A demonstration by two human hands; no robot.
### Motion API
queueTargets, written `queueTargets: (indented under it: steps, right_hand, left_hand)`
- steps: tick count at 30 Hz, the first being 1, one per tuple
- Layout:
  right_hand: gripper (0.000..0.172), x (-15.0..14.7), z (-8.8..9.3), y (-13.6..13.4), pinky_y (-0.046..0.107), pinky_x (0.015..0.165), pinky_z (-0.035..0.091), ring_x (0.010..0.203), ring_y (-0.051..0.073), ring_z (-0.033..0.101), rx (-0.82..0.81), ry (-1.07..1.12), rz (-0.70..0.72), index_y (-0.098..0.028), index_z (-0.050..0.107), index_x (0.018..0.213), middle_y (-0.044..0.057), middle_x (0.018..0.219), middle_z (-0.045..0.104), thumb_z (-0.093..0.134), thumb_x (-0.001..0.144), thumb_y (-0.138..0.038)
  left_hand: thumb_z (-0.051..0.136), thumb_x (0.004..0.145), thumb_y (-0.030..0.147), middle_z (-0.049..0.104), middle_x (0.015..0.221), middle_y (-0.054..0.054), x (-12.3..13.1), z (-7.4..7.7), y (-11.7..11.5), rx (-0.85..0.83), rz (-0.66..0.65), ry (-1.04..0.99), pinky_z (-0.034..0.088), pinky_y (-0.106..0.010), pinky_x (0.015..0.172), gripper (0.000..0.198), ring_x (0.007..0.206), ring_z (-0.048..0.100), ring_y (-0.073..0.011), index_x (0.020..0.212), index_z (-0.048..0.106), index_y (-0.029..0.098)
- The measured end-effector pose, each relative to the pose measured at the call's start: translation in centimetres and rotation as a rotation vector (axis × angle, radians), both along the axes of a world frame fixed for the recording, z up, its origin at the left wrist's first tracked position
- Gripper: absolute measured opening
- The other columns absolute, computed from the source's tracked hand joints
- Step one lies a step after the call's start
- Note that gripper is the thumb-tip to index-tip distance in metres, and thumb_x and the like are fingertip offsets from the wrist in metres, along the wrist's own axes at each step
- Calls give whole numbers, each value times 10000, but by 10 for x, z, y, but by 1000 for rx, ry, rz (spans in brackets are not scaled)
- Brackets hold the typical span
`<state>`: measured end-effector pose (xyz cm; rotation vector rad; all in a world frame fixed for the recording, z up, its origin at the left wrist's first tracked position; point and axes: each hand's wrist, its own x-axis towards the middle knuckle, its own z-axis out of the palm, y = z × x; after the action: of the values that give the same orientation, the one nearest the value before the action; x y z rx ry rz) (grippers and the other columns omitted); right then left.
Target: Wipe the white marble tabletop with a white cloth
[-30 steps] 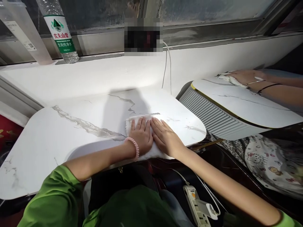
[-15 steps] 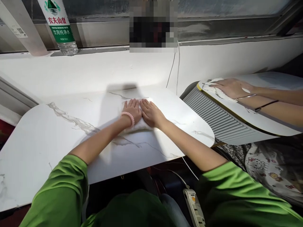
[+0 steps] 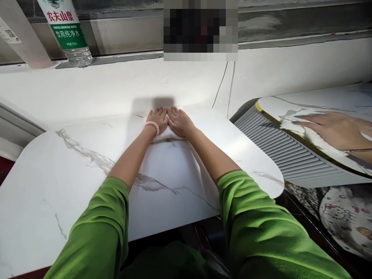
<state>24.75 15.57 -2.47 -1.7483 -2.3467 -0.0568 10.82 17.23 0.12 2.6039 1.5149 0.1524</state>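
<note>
My left hand [image 3: 158, 118], with a pink coiled band at its wrist, lies flat on a white cloth [image 3: 166, 135]. Beside it, thumbs nearly touching, my right hand [image 3: 181, 122] presses on the same cloth with fingers stretched forward. Both hands are open, palms down, and hide most of the cloth. Under the cloth is a white marble-patterned table [image 3: 162, 205] with rounded corners. The cloth lies at the table's far edge, close to the white wall [image 3: 116, 89].
A labelled water bottle [image 3: 69, 37] and a frosted cylinder [image 3: 29, 46] stand on the window ledge. Thin cables [image 3: 231, 89] hang down the wall. At right, another person's hand [image 3: 334, 130] rests on a white cloth [image 3: 314, 135] atop a ribbed-sided counter [image 3: 270, 145].
Both my hands have slid the cloth forward across the table toward the wall, arms reaching farther out. The other person's hand has moved nearer the counter's front edge.
</note>
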Motion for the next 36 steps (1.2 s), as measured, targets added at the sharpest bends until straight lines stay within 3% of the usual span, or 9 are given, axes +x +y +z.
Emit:
queueTargets:
  steps: [4, 8, 12, 18, 23, 26, 29, 32, 36]
  right_hand:
    - [614, -5, 3, -12, 474, 1208, 226, 1494, 293, 269, 4, 9, -2, 42, 317, 1513, 229, 1582, 323, 258, 983, -262]
    - [588, -14, 5, -45, 486, 1194, 260, 1478, 293, 312, 43, -9, 23, 34, 364, 1492, 231, 1558, 366, 263, 986, -248]
    - [579, -29, 4, -105, 507, 1181, 283, 1469, 317, 325, 79, -49, 33, 43, 370, 1487, 250, 1542, 384, 258, 996, -243]
    - [581, -58, -3, -216, 541, 1170, 317, 1452, 344, 352, 178, -13, 26, 43, 413, 1467, 255, 1515, 423, 246, 995, -253]
    - [575, -74, 1, -260, 516, 1183, 327, 1455, 329, 352, 177, -36, 86, 37, 440, 1455, 240, 1518, 426, 295, 981, -253]
    - [571, -79, 3, -258, 501, 1188, 327, 1454, 313, 358, 160, -41, 103, 22, 452, 1453, 232, 1519, 428, 315, 971, -251]
    - [570, -84, 4, -240, 505, 1187, 322, 1448, 318, 369, 142, -33, 109, 14, 466, 1447, 232, 1516, 431, 316, 968, -256]
    - [573, -93, 5, -209, 497, 1189, 309, 1437, 329, 385, 103, -22, 102, 19, 465, 1447, 237, 1513, 435, 315, 966, -252]
    - [573, -112, 8, -146, 491, 1189, 287, 1446, 319, 372, 64, 23, 93, 7, 444, 1464, 225, 1521, 434, 291, 971, -244]
  left_hand:
    - [194, 1004, 242, 247, 1645, -89, -4, 1, -14, 1, 35, 14, 123, -438, 1244, 585, 1518, 210, -209, 1568, 247, 99]
    - [202, 1010, 239, 250, 1641, -107, -13, 2, -46, 2, 45, 24, 126, -442, 1246, 577, 1521, 204, -213, 1560, 265, 75]
    - [222, 1012, 245, 278, 1627, -121, -30, 1, -98, 31, -1, 28, 143, -466, 1245, 570, 1517, 219, -230, 1547, 296, 66]
    - [265, 1008, 255, 295, 1619, -117, -63, 1, -199, 17, -80, 28, 149, -459, 1251, 562, 1516, 221, -228, 1536, 327, 72]
    - [309, 996, 255, 294, 1611, -146, -85, 1, -251, 50, -80, 26, 179, -508, 1242, 564, 1512, 224, -275, 1520, 356, 53]
    - [319, 989, 252, 309, 1603, -151, -89, 2, -253, 49, -49, 39, 189, -529, 1237, 563, 1507, 240, -281, 1514, 369, 54]
    - [312, 982, 244, 309, 1606, -139, -90, 5, -240, 15, -1, 56, 181, -542, 1236, 571, 1507, 245, -275, 1522, 358, 66]
    - [291, 975, 224, 275, 1624, -115, -94, 7, -213, -42, 69, 78, 147, -528, 1244, 586, 1517, 219, -257, 1541, 321, 75]
    - [257, 981, 214, 276, 1630, -88, -108, 7, -154, -10, 124, 80, 143, -504, 1244, 581, 1517, 224, -228, 1550, 309, 102]
